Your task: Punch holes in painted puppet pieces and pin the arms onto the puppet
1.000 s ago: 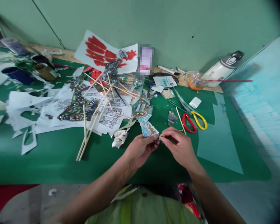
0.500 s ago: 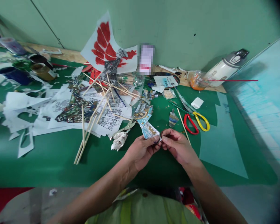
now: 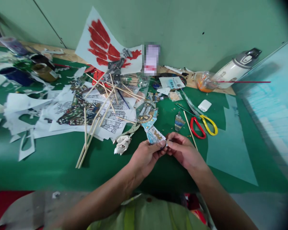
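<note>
My left hand (image 3: 146, 157) pinches the near end of a painted paper cutout (image 3: 151, 129) in blue and gold, which stretches away over the green mat (image 3: 52, 159). My right hand (image 3: 183, 150) is closed in a pinch at the same end of the cutout, fingertips touching the left hand's. Whatever small thing the right fingers hold is hidden. Both hands hover just above the mat near its front edge.
Red and yellow scissors (image 3: 203, 126) and a wooden stick (image 3: 190, 131) lie right of the hands. Several bamboo sticks (image 3: 93, 127), printed sheets (image 3: 110, 118) and paper scraps (image 3: 21, 111) cover the left. A crumpled white wad (image 3: 122, 144), a white bottle (image 3: 235, 67) and a red-painted sheet (image 3: 103, 48) are farther off.
The hands have stayed together on the cutout, shifting slightly. The red-painted sheet at the back has lifted and flapped. The view drifted a little.
</note>
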Available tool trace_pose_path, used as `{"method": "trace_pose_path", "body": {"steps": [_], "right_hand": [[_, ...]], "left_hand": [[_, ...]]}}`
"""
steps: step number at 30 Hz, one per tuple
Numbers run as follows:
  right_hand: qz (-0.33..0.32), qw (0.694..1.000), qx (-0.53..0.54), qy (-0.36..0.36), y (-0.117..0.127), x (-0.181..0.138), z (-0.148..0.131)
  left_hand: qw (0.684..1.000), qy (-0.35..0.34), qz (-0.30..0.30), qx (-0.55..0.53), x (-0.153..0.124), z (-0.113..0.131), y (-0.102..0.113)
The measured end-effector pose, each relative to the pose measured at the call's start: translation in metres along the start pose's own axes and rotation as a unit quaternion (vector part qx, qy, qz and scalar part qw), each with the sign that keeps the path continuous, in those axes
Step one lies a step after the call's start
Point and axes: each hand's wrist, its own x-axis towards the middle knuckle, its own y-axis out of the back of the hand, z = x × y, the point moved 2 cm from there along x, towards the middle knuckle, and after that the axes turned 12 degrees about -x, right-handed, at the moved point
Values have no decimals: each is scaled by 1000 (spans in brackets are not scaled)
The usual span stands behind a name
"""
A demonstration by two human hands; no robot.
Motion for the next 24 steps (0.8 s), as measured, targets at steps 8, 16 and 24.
{"method": "trace_pose_path", "body": {"steps": [8,16,24], "right_hand": [[16,1000,-9,11,-1,-2,-2],[-20,999,-24,-17,4,1,-4],[-13,1000,-19,-12,4,0,-1]], "left_hand": [[999,-31,23,13,1,-5,0],[998,-29,30,37,1,-5,-2],[998,-27,28,57,2,-5,-3]]}}
